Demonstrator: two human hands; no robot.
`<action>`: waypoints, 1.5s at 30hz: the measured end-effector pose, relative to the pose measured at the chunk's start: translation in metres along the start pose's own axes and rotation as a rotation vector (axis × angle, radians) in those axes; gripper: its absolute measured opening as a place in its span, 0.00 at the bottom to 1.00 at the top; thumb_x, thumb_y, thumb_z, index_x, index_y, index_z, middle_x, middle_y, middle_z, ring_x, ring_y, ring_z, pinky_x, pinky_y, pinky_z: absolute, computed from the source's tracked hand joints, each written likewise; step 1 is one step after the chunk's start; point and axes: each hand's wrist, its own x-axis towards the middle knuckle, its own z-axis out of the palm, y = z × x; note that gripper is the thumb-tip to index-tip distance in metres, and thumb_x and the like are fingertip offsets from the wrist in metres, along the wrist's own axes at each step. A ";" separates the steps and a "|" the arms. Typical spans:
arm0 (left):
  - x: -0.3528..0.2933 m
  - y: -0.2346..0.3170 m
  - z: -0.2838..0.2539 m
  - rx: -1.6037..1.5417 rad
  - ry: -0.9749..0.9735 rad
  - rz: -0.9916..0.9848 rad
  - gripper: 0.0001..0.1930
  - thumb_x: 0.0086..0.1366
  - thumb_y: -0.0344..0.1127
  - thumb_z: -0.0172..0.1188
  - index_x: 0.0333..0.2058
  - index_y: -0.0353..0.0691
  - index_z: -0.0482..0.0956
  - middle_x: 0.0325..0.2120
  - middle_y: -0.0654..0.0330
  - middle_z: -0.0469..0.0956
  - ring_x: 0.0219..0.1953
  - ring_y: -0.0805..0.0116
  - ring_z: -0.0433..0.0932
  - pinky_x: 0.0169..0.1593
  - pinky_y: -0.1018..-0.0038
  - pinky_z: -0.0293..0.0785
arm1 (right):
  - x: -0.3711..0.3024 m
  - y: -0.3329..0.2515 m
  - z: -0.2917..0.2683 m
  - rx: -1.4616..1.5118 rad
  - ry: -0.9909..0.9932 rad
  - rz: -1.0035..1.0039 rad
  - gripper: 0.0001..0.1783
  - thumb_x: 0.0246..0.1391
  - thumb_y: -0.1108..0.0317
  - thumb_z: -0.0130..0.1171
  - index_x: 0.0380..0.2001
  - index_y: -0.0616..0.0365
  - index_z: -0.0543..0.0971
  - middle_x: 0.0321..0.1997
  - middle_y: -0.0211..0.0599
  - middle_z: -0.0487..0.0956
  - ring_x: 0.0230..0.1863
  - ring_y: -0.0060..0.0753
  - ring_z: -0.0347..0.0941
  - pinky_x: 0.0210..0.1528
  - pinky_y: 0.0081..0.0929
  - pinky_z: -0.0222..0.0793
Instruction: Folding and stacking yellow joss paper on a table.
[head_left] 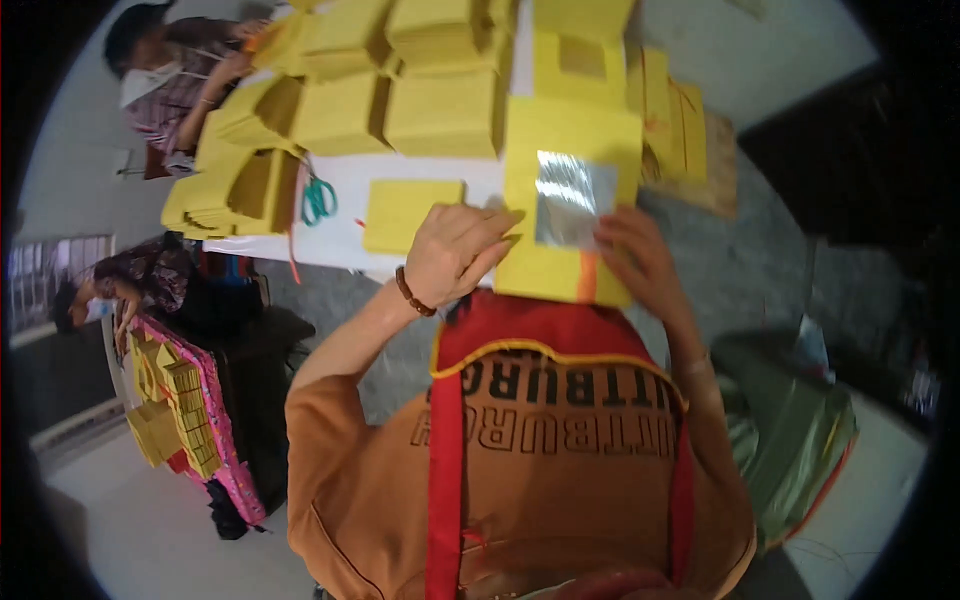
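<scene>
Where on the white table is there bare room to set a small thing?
Mainly between the teal-handled scissors and the yellow stack by the left hand; a narrow strip lies right of that stack. Behind, yellow piles crowd the table.

The yellow paper piece [570,125] lay flat at the right end of the bench [344,205], its lower end at the near edge. A shiny, rectangular film panel [575,200] covered its central area; whether the panel was attached could not be determined. An orange strip [587,272] ran upward from the lower end.
</scene>
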 end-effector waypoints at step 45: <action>0.051 0.005 0.011 -0.774 -0.464 -0.299 0.09 0.56 0.34 0.56 0.29 0.35 0.81 0.17 0.62 0.77 0.19 0.78 0.71 0.25 0.78 0.66 | 0.004 0.007 0.000 0.381 0.061 0.164 0.34 0.65 0.47 0.26 0.39 0.62 0.78 0.51 0.39 0.76 0.62 0.42 0.59 0.65 0.38 0.48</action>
